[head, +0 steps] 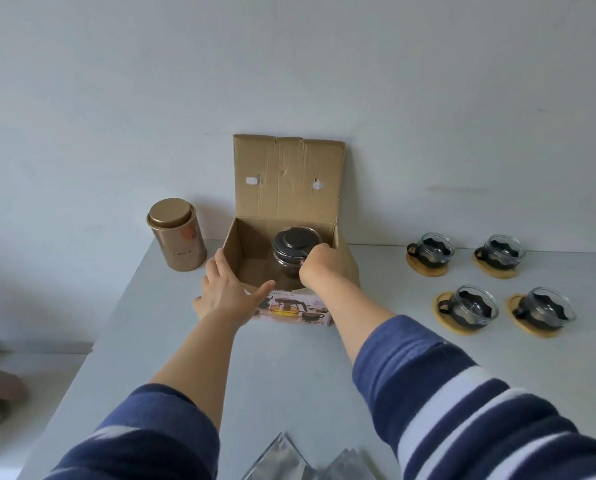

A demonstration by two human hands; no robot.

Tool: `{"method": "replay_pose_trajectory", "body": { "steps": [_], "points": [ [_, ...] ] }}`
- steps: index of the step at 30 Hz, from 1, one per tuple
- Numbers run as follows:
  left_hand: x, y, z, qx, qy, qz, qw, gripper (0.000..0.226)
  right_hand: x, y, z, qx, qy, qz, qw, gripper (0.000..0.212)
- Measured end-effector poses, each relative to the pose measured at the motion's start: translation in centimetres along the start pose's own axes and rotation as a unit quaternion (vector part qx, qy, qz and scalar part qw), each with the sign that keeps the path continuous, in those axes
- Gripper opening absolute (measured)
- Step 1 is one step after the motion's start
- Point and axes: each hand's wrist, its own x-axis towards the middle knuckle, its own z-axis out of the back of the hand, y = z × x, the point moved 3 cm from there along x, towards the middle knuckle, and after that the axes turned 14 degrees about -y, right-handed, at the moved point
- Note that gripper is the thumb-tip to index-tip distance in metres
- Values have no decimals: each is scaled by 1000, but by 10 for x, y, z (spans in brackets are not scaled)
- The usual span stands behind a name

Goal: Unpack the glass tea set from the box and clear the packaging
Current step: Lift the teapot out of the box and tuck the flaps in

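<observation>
- Head view: my right hand [315,263] reaches into the box [347,263], fingers curled on the glass teapot [294,244]. My fist hides the handle.
- My left hand [225,289] lies flat with straight fingers on the box's front-left corner.
- The teapot stands inside the box, its lower body hidden by the front wall.
- Right of the box are four glass cups [432,251] on wooden saucers [424,270].
- Left of the box is a gold tin [177,235].
- Nearer me than the box, foil packets [279,459] are cut off by the frame edge.

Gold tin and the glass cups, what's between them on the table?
The open cardboard box with the teapot inside, in the head view. The left hand rests on its near corner; the right hand grips the teapot.
</observation>
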Motion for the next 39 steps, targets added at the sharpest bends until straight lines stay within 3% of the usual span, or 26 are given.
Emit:
{"method": "replay_pose_trajectory", "body": {
  "steps": [4,10,12,17,23,29,39],
  "points": [
    [1,-2,0,-30,1,21,999,107,4,4,20,53,-15,36,998,37],
    [16,-4,13,-61,-35,81,994,46,20,-7,86,153,-3,67,986,27],
    [23,-3,18,-42,-28,86,995,37,26,-20,105,186,-6,50,981,26],
    [22,2,21,-3,1,76,997,46,48,-59,125,215,-47,-25,975,24],
    [15,23,23,7,-5,64,998,49,65,-101,91,124,-107,-48,985,31],
    [2,52,37,3,-21,68,997,51,69,-136,43,84,-86,-114,986,39],
    [-13,69,46,-9,-33,84,996,53,75,-143,21,137,-95,-157,974,49]
  ]
}}
